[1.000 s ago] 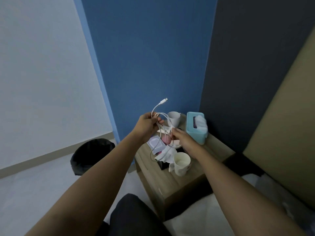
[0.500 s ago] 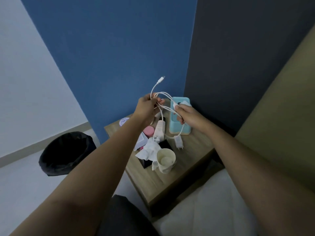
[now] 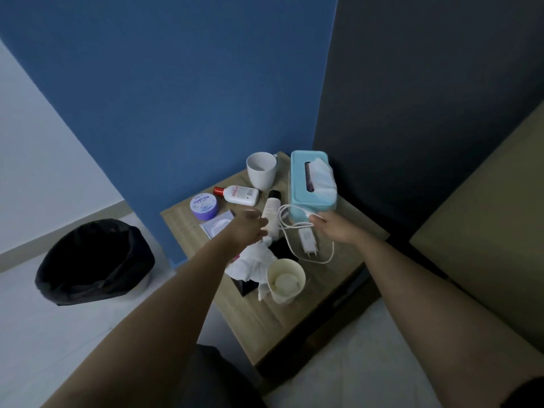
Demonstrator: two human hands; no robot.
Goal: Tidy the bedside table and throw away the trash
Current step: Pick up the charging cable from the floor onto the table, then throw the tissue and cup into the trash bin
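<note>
On the wooden bedside table point(image 3: 297, 322) lies a white charger cable point(image 3: 287, 231) with its plug block point(image 3: 307, 245). My right hand point(image 3: 335, 228) pinches the cable's end beside the teal tissue box point(image 3: 312, 181). My left hand point(image 3: 245, 229) hovers over the table with relaxed fingers and holds nothing. Crumpled white tissue point(image 3: 253, 265) lies below it, next to a paper cup point(image 3: 285, 280). A cream tube point(image 3: 271, 213), a small white bottle with a red cap point(image 3: 238, 194), a purple jar point(image 3: 204, 206), a flat white packet point(image 3: 216, 226) and a white mug point(image 3: 261, 169) also sit on the table.
A bin lined with a black bag point(image 3: 94, 262) stands on the pale floor left of the table. A blue wall and a dark wall rise behind. A tan headboard point(image 3: 482, 219) and white bedding point(image 3: 353, 375) lie to the right and front.
The cable was held up in loops between both hands; now it lies on the table. My left hand has let go of it, and my right hand has come down with its end.
</note>
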